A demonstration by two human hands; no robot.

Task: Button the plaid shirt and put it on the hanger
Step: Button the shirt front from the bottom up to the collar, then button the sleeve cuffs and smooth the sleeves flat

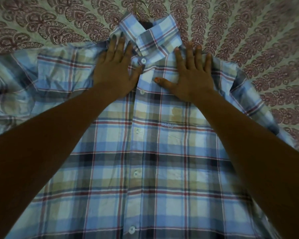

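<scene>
Grip: left hand (116, 66) and right hand (192, 71) both lie flat, fingers straight and spread, palms down. Neither clamps on anything; they press the cloth.
Hand places: one on each side of the collar (155, 37), on the upper chest and shoulder lines. The right thumb points in toward the placket.
Shirt: the shirt (145, 169) lies front-up, spread on a bedspread (248, 23), collar away from the person.
Buttons: the buttons (138, 129) seen down the placket all look fastened, from the one under the collar to the lowest in view. The hem is out of frame, so any below cannot be judged.
Hanger: the hanger (137, 12) shows only as a thin metal hook sticking out above the collar. Its arms are hidden; likely already inside the shoulders.
Progress: buttoning looks done and the hanger looks inserted. The hands seem to be settling the shoulders over it.
Left to do: probably check the fit and lift by the hook.
Around: a chest pocket (185, 133) below the right hand; paisley print all over the bedspread.
In the way: the sleeve (47, 75) beside the left hand is bunched and folded. Both forearms cover part of the front.
</scene>
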